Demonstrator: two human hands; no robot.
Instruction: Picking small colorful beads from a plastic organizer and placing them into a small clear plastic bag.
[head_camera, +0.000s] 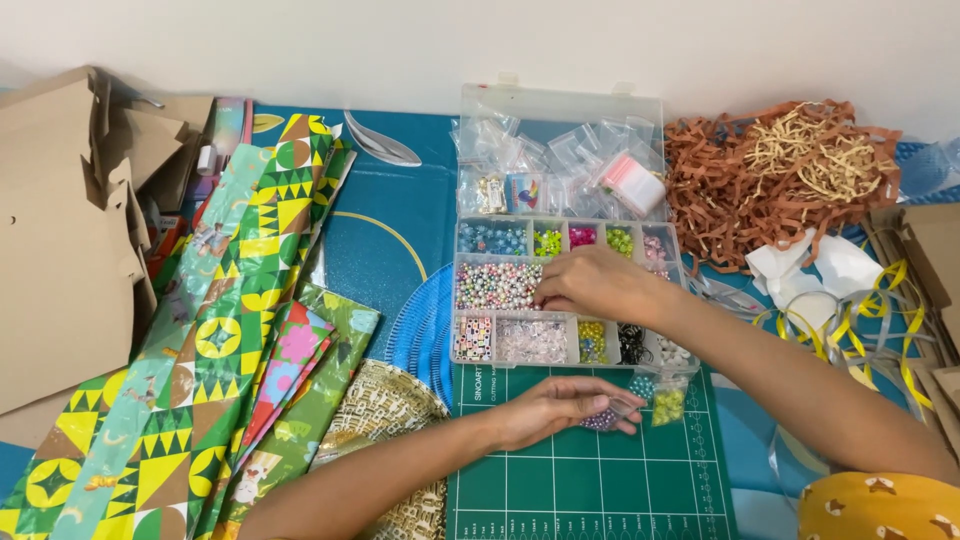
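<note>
A clear plastic bead organiser (560, 105) lies open on the table, its compartments full of coloured beads and its lid holding small plastic bags. My right hand (598, 283) reaches into the tray, fingertips pinched at the edge of the compartment of pastel pearl beads (495, 284). My left hand (555, 407) rests palm up on the green cutting mat (590, 480), holding a small clear bag with purple beads (605, 418). Two more small bead bags (662, 398) lie on the mat beside it.
Folded patterned wrapping paper (215, 340) covers the left side, with brown cardboard pieces (60, 230) at the far left. Brown and tan shredded paper (785, 170) is heaped at the back right. Yellow and silver ribbon (860, 320) is tangled at the right.
</note>
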